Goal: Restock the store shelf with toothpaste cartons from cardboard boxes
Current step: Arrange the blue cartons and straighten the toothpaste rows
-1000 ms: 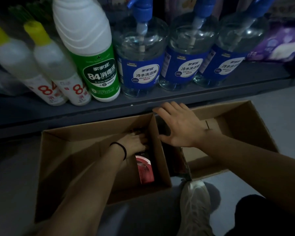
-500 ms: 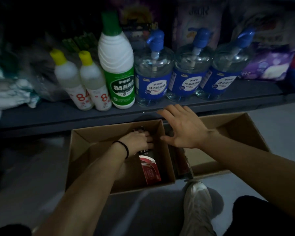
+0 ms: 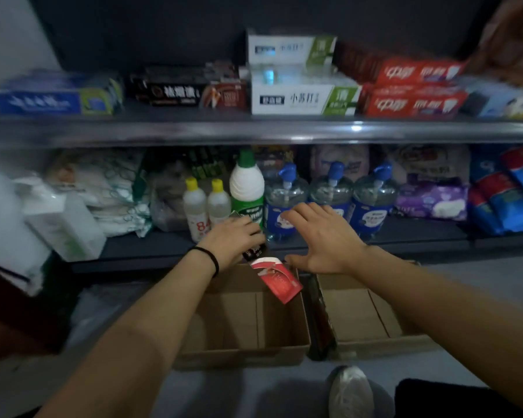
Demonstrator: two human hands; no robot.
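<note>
Left hand [image 3: 234, 236] grips red toothpaste carton [image 3: 277, 277] above left cardboard box [image 3: 242, 351] – right hand [image 3: 323, 239] flat, fingers spread, holding nothing, beside carton.

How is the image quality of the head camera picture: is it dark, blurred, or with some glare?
Head view: dim overall, the upper back wall near black; motion blur smears the edges, worst at the left side and top right; a small glare spot sits on the upper shelf edge; the wide lens bends the shelf lines; the left hand and its toothpaste carton stay fairly readable.
</note>
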